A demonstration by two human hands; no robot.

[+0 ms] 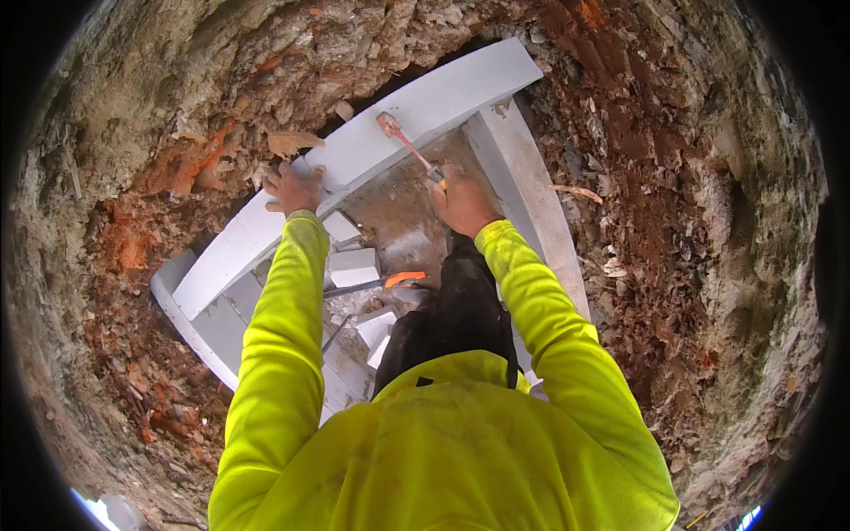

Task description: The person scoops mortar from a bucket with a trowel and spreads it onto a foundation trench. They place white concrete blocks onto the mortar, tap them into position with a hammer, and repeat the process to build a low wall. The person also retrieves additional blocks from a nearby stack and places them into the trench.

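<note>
My right hand point(465, 202) is closed round the grip of a hammer point(418, 155) with a reddish handle and a dirt-caked head. The head lies over the top of the white block wall point(425, 99), pointing to the far left. My left hand point(295, 188) grips a white block point(241, 243) of this wall near a joint, its fingers spread across the width toward the outer edge. Several cut white blocks point(353, 267) lie inside the wall, nearer to me. Among them is a handsaw with an orange handle point(405, 279), its blade pointing left.
Walls of white block enclose me in front and at both sides; the right wall point(531, 181) has a dirty top. Rough earth point(646, 177) with broken stones rises all around. A flat stone point(294, 142) sits just beyond my left hand. My leg point(465, 288) stands inside on dusty ground.
</note>
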